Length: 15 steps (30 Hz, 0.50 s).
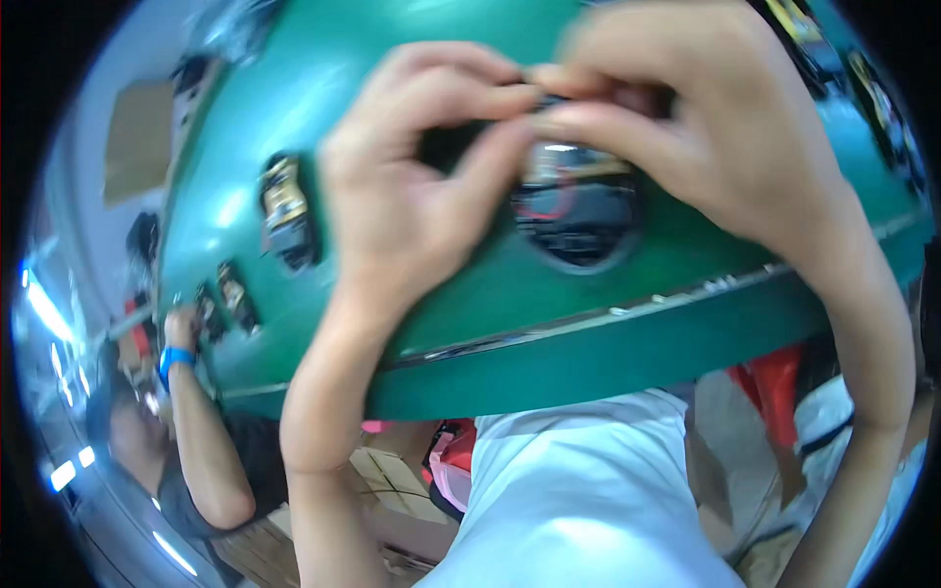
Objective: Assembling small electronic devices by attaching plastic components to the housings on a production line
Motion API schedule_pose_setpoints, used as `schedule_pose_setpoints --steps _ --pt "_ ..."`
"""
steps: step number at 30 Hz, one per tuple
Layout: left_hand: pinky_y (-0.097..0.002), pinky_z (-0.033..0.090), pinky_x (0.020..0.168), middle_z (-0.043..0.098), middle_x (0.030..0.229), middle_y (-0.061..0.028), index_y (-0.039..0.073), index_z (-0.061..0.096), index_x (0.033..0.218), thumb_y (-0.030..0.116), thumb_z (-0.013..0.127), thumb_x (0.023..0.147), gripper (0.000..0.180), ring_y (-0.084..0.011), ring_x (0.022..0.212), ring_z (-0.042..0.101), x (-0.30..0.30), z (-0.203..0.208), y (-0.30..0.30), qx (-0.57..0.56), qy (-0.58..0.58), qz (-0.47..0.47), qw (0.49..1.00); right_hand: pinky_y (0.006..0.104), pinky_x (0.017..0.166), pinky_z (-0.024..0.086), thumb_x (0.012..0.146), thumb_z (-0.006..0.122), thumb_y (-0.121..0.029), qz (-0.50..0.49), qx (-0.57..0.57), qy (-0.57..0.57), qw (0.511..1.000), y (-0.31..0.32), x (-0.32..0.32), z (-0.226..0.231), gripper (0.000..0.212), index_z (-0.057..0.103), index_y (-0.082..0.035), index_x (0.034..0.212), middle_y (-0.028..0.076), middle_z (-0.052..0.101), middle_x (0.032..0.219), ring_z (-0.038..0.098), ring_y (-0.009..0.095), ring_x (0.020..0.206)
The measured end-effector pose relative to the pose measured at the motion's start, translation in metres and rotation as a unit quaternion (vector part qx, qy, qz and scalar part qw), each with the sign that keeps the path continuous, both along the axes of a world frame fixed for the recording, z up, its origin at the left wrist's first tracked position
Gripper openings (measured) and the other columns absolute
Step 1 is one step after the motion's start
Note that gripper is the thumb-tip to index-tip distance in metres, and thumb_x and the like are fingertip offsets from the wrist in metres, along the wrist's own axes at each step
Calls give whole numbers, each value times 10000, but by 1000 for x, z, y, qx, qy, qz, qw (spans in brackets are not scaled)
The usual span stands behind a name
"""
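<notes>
Where I pinch: left hand [382, 181] and right hand [706, 108], narrowed on the far end of the black object [580, 218], details blurred.
Green table [441, 318]: black-and-gold piece [287, 213], further left.

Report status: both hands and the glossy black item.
Left hand, right hand: both pinching top of glossy black item. Rounded lower end visible. Hands cover its top edge; grip detail blurred.

left fingers [480, 101], right fingers [613, 129] pinch dark item [578, 223]; green table [446, 304] beneath
</notes>
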State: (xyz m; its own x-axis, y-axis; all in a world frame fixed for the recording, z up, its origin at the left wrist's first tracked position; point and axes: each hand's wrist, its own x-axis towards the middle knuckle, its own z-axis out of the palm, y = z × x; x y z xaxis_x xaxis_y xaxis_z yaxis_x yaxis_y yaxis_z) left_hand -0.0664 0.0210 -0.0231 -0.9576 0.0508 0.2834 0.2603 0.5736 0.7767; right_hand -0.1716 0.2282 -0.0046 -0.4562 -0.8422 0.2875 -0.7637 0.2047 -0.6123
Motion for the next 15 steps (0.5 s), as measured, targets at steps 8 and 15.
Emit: schedule_pose_setpoints --steps 8,15 --pt "-403 551 745 645 877 -160 25 682 900 87 751 760 168 -317 825 663 -6 -22 16 -12 135 77 988 233 617 381 870 694 -5 -94 -50 22 994 7 28 18 217 712 6 1086 50 618 841 529 107 692" --pt "-434 487 838 631 1056 -130 115 741 991 133 691 794 203 -315 990 618 6 -20 25 -76 192 85 975 303 608 442 804 746 34 -89 -21 -15 996 -12 60 11 164 645 31 933 100 623 798 571 181 660"
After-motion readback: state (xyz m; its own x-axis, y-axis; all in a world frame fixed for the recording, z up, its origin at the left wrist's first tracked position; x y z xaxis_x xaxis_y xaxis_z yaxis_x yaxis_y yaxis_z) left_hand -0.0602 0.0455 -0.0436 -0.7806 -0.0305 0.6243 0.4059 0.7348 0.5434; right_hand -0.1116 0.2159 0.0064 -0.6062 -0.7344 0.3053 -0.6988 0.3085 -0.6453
